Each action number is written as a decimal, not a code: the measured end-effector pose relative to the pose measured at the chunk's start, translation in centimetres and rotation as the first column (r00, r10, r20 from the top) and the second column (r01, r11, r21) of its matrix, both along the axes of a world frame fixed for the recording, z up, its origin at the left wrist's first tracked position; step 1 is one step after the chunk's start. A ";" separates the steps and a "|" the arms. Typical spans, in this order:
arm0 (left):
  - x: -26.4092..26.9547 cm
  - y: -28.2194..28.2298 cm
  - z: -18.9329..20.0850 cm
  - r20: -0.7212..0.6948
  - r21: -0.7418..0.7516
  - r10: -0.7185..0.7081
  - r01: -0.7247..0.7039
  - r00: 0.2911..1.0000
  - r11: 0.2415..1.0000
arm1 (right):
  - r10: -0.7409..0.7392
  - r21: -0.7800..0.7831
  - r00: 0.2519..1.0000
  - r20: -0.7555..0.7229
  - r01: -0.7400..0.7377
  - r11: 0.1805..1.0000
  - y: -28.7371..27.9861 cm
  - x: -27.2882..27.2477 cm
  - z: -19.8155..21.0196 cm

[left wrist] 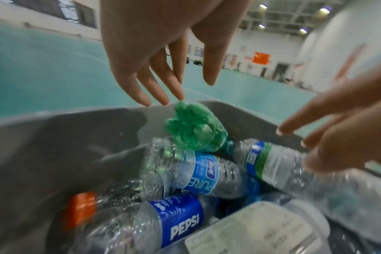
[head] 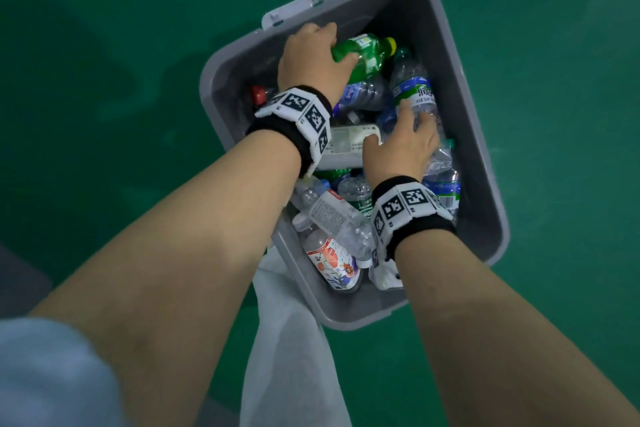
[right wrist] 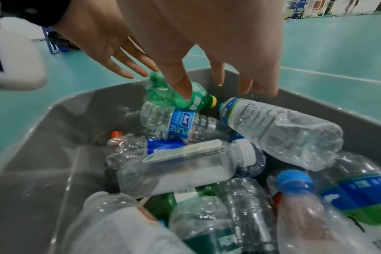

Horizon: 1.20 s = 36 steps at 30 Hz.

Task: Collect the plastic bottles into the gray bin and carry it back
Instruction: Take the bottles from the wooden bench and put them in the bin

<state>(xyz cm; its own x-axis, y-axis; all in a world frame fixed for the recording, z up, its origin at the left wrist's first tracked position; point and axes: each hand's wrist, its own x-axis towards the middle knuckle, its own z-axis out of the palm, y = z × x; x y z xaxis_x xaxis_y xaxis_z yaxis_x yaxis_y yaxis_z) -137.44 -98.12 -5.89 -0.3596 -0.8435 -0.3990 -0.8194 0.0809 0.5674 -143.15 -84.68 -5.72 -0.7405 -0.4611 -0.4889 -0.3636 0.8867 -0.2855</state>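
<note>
The gray bin [head: 485, 149] stands on the green floor with several plastic bottles piled in it. My left hand [head: 311, 55] reaches over the far left corner. Its fingers are straight, and their tips just touch the base of a green bottle [head: 367, 52] with a yellow cap, which lies on top of the pile. In the left wrist view the left hand [left wrist: 180, 86] is spread above the green bottle [left wrist: 194, 127]. My right hand [head: 405, 146] rests with straight fingers on a clear bottle [head: 414, 94] with a blue-green label. In the right wrist view the right hand [right wrist: 224, 91] sits over that clear bottle [right wrist: 283, 130].
A Pepsi bottle [left wrist: 174, 221] with an orange cap and a blue-labelled PURE bottle [left wrist: 202, 173] lie by the left wall. A white-capped clear bottle [right wrist: 185, 170] lies mid-bin. A handle tab [head: 298, 7] sticks out from the far rim. Pale fabric [head: 287, 340] hangs at the near edge.
</note>
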 end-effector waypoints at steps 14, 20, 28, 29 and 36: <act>21.7 -0.9 7.6 -0.150 0.324 0.465 -0.401 0.872 0.857 | 0.166 -0.097 0.979 0.121 -0.154 0.983 -6.9 18.7 8.5; 36.5 -1.0 11.5 -0.189 0.322 0.684 -0.614 0.705 0.721 | 0.390 -0.125 0.898 0.206 -0.371 0.920 -10.4 31.6 12.0; 56.4 1.2 16.1 -0.265 0.307 0.902 -0.857 0.340 0.413 | 0.624 -0.237 0.726 0.288 -0.578 0.781 -13.6 51.1 14.9; 58.4 1.8 16.7 -0.271 0.306 0.915 -0.874 0.300 0.377 | 0.654 -0.252 0.699 0.291 -0.603 0.757 -13.8 53.2 15.2; 70.3 7.1 21.0 -0.376 0.274 0.922 -0.962 -0.094 0.013 | 0.814 -0.313 0.494 0.305 -0.755 0.576 -13.7 66.1 16.8</act>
<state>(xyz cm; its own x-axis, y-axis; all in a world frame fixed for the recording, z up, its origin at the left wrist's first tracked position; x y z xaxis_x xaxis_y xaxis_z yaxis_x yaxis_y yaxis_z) -67.12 -91.03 15.09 0.7421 -0.4971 -0.4497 0.1460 -0.5349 0.8322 -77.09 -98.39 11.04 0.1925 -0.8314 -0.5213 -0.7262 0.2366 -0.6455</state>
